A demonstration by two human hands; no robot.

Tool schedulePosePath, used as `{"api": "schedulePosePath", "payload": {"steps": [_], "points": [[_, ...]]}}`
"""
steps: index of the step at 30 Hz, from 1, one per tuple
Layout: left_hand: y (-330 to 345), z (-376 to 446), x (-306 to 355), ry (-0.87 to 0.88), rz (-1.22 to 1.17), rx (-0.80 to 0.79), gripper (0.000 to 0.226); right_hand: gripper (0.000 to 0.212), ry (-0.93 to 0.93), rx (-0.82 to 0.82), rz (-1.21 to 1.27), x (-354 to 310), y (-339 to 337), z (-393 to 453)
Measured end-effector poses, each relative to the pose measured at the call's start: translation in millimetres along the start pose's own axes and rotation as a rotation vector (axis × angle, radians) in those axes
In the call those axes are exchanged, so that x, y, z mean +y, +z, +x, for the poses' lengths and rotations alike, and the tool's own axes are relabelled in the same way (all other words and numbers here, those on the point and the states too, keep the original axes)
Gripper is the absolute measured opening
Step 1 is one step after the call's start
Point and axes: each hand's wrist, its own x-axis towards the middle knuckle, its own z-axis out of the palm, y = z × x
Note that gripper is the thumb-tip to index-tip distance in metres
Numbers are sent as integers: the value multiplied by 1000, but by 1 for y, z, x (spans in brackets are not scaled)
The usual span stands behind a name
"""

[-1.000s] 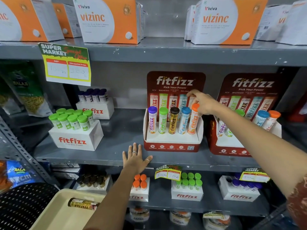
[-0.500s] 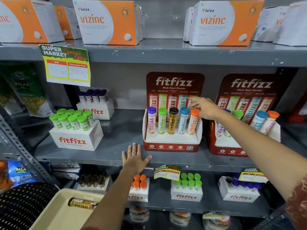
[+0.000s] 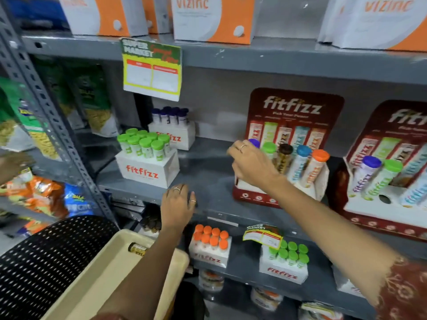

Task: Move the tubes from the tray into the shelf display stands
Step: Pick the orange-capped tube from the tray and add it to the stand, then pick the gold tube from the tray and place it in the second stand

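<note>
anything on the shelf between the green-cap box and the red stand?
Head view: bare grey shelf between green-cap box and red stand.

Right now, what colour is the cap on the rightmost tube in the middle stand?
Orange cap, clearest in the head view.

Left hand (image 3: 176, 205) palm down, fingers (image 3: 184, 192) bent forward and loosely together, rings on two of them, forearm bare and running up from below. Right hand (image 3: 250, 165) extended on a straight, bare arm, back of hand up, fingers curled downward, one ring; patterned sleeve at the upper arm.
</note>
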Motion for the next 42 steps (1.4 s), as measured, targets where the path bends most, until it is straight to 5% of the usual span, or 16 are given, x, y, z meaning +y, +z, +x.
{"api": "schedulePosePath", "payload": {"steps": [2,7,15,26,32,38,42], "points": [[-5,-12,-24,-53,33,-10,14,21,-73,-40,57,-27,14,10],[-6,-53,-87,-223,43,-117,49,19,-194,-160,155,-94,65,29],[20,-123,-168,-498,135,-332,34,13,-401,-290,241,-191,152,37],[65,-189,-224,-797,86,-733,78,32,-307,-708,323,-285,275,22],[82,-203,-226,-840,33,-936,111,44,-328,-776,179,-308,314,16],[87,-201,-225,-876,37,-951,115,57,-395,-864,28,-319,328,14],[89,-201,-224,-867,48,-955,115,42,-354,-883,23,-323,322,15]]}}
